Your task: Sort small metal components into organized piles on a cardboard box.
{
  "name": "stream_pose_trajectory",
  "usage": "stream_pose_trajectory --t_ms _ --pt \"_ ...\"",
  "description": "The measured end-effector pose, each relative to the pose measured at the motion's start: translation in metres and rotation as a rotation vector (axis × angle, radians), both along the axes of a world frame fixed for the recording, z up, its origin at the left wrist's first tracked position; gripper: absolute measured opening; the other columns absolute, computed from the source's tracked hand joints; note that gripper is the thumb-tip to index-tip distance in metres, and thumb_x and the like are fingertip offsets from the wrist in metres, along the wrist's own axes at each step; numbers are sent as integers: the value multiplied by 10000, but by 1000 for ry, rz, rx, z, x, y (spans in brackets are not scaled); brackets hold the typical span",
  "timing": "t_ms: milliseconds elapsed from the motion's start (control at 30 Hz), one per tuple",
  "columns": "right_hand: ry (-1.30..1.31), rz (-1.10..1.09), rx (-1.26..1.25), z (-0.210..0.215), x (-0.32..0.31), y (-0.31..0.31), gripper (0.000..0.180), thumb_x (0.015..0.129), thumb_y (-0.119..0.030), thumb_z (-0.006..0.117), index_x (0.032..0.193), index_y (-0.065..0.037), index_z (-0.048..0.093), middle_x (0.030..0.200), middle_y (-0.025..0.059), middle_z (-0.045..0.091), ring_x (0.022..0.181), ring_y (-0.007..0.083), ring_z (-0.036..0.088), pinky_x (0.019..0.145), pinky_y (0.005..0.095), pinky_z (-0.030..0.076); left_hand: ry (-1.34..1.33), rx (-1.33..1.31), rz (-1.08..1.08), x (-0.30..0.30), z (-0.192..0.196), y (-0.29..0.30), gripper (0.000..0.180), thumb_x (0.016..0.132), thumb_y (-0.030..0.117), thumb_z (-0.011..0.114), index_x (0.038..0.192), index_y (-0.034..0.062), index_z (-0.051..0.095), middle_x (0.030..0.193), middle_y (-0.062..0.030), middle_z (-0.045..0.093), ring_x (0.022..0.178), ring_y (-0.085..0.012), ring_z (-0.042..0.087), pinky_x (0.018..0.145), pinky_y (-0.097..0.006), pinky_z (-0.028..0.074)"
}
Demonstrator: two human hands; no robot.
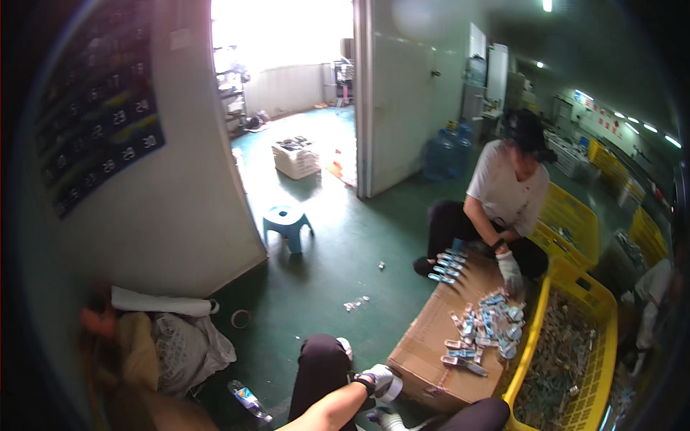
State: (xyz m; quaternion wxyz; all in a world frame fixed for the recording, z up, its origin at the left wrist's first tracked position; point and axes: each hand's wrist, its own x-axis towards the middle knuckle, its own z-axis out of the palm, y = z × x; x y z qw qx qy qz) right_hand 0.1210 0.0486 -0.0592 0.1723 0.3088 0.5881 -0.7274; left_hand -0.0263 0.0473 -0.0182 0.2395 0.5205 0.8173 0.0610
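My left hand [379,375], in a white glove with a black band at the wrist, is closed around a white, rounded, roll-like thing [392,391] beside the near edge of a cardboard box [417,345]. Just below it is my right hand [389,419], gloved in white with dark fingertips. The lower edge cuts it off, and its grip is unclear. On the box lies a loose heap of blue-and-white peg-like clips [489,320]. Several more clips [448,266] form a neat row at the far end.
Across the box sits a co-worker [507,187], one gloved hand [509,271] by the heap. A yellow crate [611,327] full of small parts stands right. A blue stool [286,224], tape roll [241,319], plastic bottle [248,399] and sacks [190,345] are on the floor.
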Motion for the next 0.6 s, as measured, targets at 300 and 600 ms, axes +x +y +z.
stream_pose_trajectory --t_ms 300,600 --pt "111 -105 20 -54 31 19 208 932 -185 492 972 -40 636 858 79 645 727 181 574 680 327 465 120 19 -177 -23 -10 1 188 718 142 657 888 78 705 935 -124 684 911 -274 668 773 -333 543" --pt "31 -201 -2 -29 47 21 259 920 -210 558 1056 1 621 872 98 680 768 185 624 752 312 491 -824 -13 695 -9 -10 18 217 748 123 670 962 93 689 920 -111 694 835 -217 680 724 -309 545"
